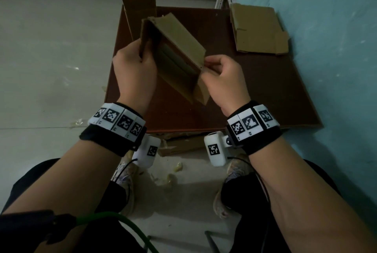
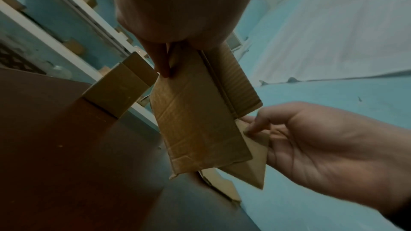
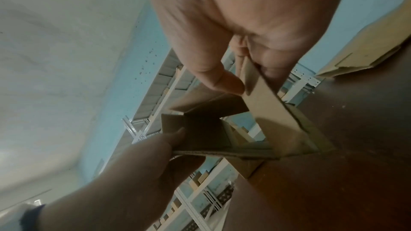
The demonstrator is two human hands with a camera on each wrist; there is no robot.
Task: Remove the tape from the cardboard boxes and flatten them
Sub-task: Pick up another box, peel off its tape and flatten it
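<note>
I hold a small brown cardboard box (image 1: 173, 56) in the air above the dark brown table (image 1: 265, 89), tilted, with both ends open so I see through it. My left hand (image 1: 134, 65) grips the box's left wall, thumb inside. My right hand (image 1: 222, 77) pinches a loose flap at the box's right near corner. In the left wrist view the box (image 2: 200, 117) shows its creased outer face, and the right hand (image 2: 311, 147) pinches the triangular-looking flap (image 2: 253, 164). In the right wrist view the thumb and fingers (image 3: 224, 80) clamp that flap (image 3: 266, 108).
A tall upright cardboard box (image 1: 138, 1) stands at the table's far left edge. A flattened box (image 1: 259, 28) lies at the far right by the blue wall. More cardboard (image 1: 179, 144) lies under the table's near edge, with tape scraps (image 1: 169, 177) on the floor by my feet.
</note>
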